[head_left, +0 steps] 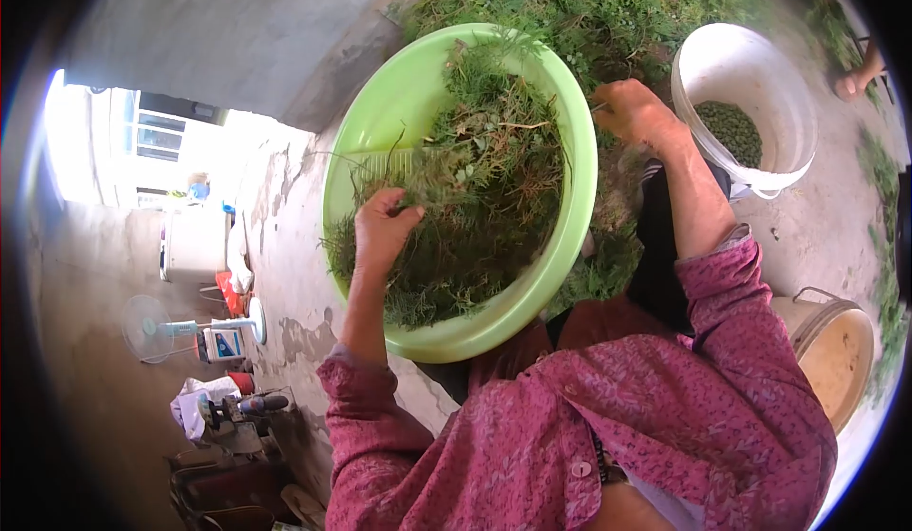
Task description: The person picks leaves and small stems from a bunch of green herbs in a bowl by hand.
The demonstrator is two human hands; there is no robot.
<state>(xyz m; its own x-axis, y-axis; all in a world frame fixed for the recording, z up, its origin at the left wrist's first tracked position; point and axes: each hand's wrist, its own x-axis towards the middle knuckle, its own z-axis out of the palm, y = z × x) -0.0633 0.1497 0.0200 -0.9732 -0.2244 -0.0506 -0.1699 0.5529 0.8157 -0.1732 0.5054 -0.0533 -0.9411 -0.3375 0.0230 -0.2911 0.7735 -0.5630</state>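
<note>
left hand fisted on greens in basin | right hand curled, contents unclear

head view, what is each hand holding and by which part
Left hand grips a bunch of green sprigs at its near end, in the basin. Right hand pinches a thin stem by one end.

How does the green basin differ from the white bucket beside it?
The green basin is wide and shallow; the white bucket is narrower and deeper. The basin is heaped with leafy stems; the bucket holds only a low layer of small green pieces. Both are round and open-topped.
</note>
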